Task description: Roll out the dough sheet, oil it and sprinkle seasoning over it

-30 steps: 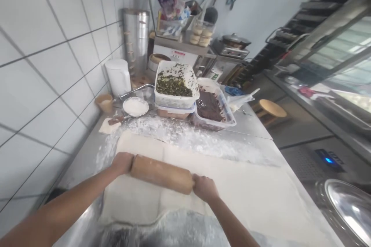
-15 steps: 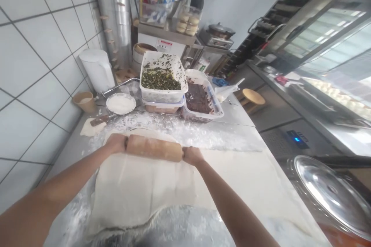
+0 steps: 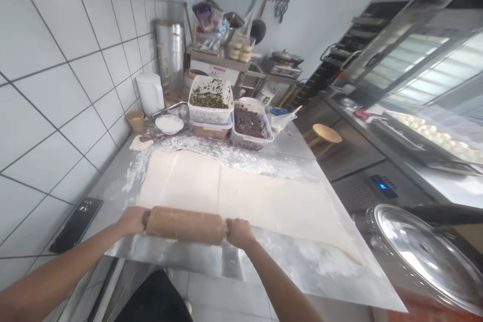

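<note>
A wide sheet of pale dough (image 3: 264, 196) covers much of the floured steel table (image 3: 302, 266). Across its near left edge lies a wooden rolling pin (image 3: 184, 225), set roughly crosswise. My left hand (image 3: 132, 221) is wrapped round the pin's left handle, and my right hand (image 3: 239, 233) grips the right handle. A crease line runs through the dough above the pin. Beyond the sheet, a small dough scrap (image 3: 141, 143) lies with a brown scraper-like piece on it, beside a bowl of white flour (image 3: 169, 124).
At the back stand a tub of chopped green filling (image 3: 210, 114), a tub of dark paste (image 3: 251, 141), a white jug (image 3: 150, 93) and a tan cup (image 3: 135, 121). A black phone (image 3: 76, 225) lies by the left wall. On the right is a round metal lid (image 3: 422, 256).
Both hands have brought the rolling pin from the far edge of the dough to its near edge, toward me. The view has shifted, now showing the phone and the table's front edge.
</note>
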A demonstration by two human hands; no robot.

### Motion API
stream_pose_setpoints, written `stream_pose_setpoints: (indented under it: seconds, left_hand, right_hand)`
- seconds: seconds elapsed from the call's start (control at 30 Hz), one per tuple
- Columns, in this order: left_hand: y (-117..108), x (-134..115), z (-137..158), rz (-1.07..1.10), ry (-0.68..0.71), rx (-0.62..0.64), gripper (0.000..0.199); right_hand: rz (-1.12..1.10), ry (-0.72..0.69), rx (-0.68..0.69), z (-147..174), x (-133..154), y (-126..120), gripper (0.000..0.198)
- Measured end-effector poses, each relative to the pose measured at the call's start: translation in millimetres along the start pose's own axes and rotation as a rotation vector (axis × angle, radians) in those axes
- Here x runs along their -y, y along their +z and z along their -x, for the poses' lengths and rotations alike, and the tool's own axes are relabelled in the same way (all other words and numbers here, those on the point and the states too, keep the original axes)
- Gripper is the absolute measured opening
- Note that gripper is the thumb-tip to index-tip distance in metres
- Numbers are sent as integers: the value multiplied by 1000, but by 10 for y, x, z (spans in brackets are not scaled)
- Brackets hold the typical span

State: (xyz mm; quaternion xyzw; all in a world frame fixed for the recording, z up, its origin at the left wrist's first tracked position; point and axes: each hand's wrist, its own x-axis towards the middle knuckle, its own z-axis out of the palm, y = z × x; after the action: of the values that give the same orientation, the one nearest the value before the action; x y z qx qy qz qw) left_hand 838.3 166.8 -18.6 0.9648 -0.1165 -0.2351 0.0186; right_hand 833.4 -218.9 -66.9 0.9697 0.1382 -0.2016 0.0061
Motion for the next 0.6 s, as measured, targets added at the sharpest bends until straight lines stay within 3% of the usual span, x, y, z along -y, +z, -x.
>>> stream_pose_setpoints:
  seconds: [0.13,0.27,0.4,0.6]
  left_hand:
    - [-16,-306,-145,112,125,-79,23]
    - [-134,-790,-772,115,191,-177,22]
    - [-293,-1087,-1670,22,72,-245,32]
    - [-844,-1063,-3062,-75,-5,-281,31]
  right_hand:
    - [19,49,-68,162,-497,-58,23]
    - [35,141,-44,-9,-1157,-48,24]
    - [27,141,-4,-611,-1671,-158,24]
    - [70,175,15,-1853,-2295,-689,27]
